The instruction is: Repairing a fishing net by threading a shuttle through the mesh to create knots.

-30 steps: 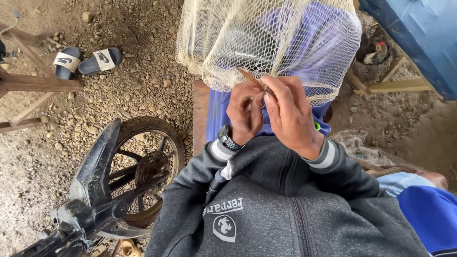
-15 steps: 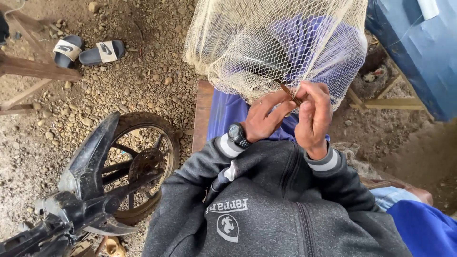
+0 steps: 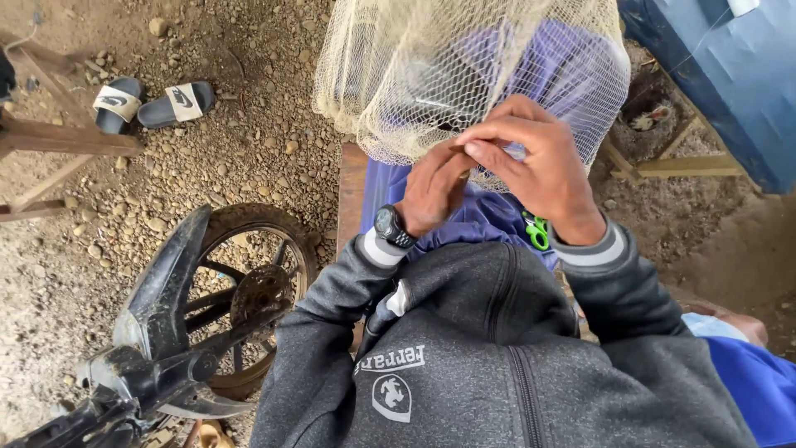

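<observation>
Bare ground (image 3: 249,141) of dirt and small stones fills the scene, seen from above. At the far left a pair of dark slides (image 3: 153,101) with pale straps lies beside a wooden frame (image 3: 58,141). Nearer, on the left, stands a motorbike (image 3: 157,348), its spoked wheel (image 3: 253,294) and dark mudguard turned toward the person's knees. In the middle a pale net (image 3: 414,75) hangs bunched over a purple cloth (image 3: 572,75), and the edge of a wooden plank (image 3: 351,195) shows just left of the cloth. The left hand (image 3: 435,187), with a black watch (image 3: 391,226) at the wrist, is curled shut at the net's lower edge, its fingers pinching the mesh. Just to its right and touching it, the right hand (image 3: 539,170) is closed too, thumb and forefinger pressed together on the same bit of net; whether anything else lies between the fingers cannot be told. Under the right wrist green scissors (image 3: 537,230) lie on the cloth. Both arms wear a grey zipped jacket (image 3: 497,357) with striped cuffs. At the far right stands a blue box (image 3: 721,75) on wooden rails (image 3: 680,166), and at the near right edge a blue sleeve (image 3: 759,386) shows.
</observation>
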